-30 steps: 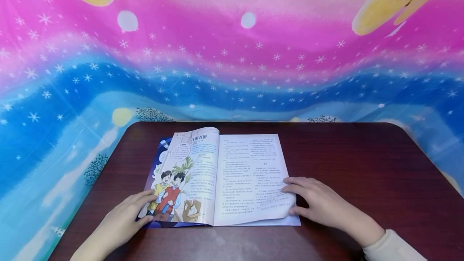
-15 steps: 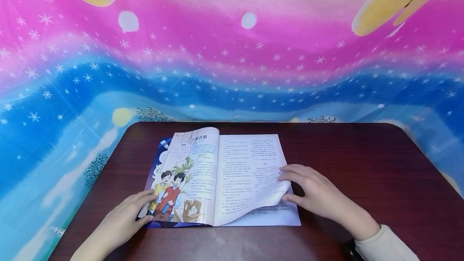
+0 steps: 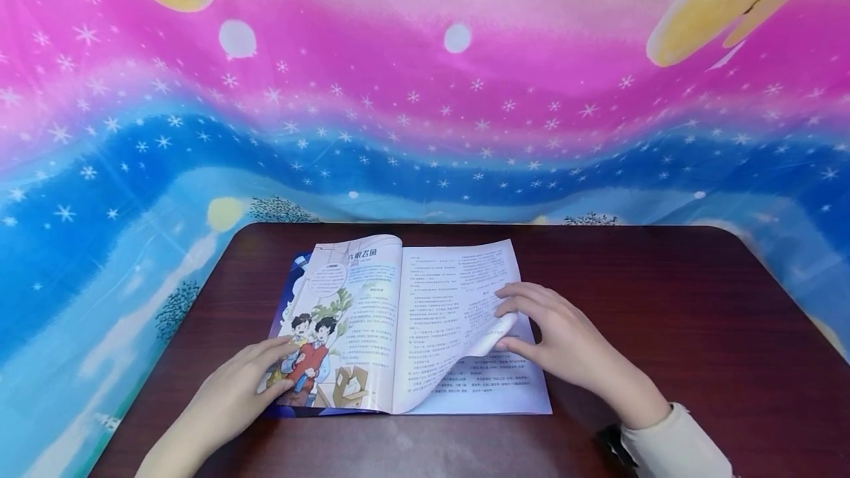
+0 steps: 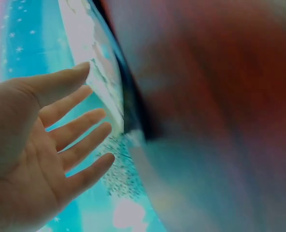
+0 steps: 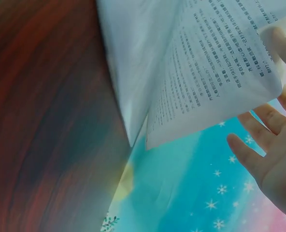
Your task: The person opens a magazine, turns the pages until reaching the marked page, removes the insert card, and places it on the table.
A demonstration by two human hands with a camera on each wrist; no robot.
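An open magazine (image 3: pixel 438 301) lies on the dark wooden table, with a colour illustration on its left page (image 3: pixel 368 316) and printed text on the right. My right hand (image 3: pixel 564 341) pinches the lower outer part of a right-hand page (image 3: pixel 488 341) between thumb and fingers. That page curls up and leftward, baring part of the text sheet (image 3: pixel 505 382) beneath. In the right wrist view the lifted page (image 5: pixel 220 72) stands apart from the sheets below. My left hand (image 3: pixel 232 389) rests at the left page's lower outer edge, fingers extended; the left wrist view shows them spread and loose.
The reddish-brown table (image 3: pixel 664 316) extends to both sides of the magazine. Behind it hangs a pink and blue cloth backdrop (image 3: pixel 398 131) with snowflakes. A pale sleeve (image 3: pixel 674 445) covers my right forearm, with something dark beside the cuff.
My right hand has moved left and slightly away from me, lifting and curling the page's lower corner. My left hand has shifted a little to the right over the illustrated page.
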